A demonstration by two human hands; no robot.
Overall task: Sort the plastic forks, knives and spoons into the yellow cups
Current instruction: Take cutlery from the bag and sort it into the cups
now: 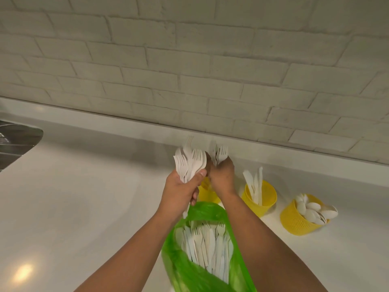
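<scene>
Head view: both forearms reach forward over the white counter [84, 197], hands raised close together near the brick wall [189, 60]. My left hand [181, 186] is clamped round a thick bundle of cutlery [190, 163], thumb pressed across the front; fork tines and at least one spoon bowl fan upward from the fist, and handle ends show below it. My right hand [222, 178], just beside the left and seen from the back, fingers curled, grips a few forks [220, 154], tines up and blurred. Below and behind the hands stands the first yellow cup [207, 193], mostly hidden by my wrists; I cannot tell what it holds. To its right, a second yellow cup [260, 197] holds knives [254, 184] standing upright, blades above the rim. Further right, near it but apart, the third yellow cup [299, 220] is heaped with spoons [313, 209], bowls piled above its rim; it looks tipped to the right. Between my forearms, nearest to me, a green plastic bag [185, 277] lies open on the counter, with unsorted forks and knives [208, 247] packed inside, lying lengthwise. At the far left edge, a dark ribbed metal object [16, 140]; too little shows to tell what it is.
</scene>
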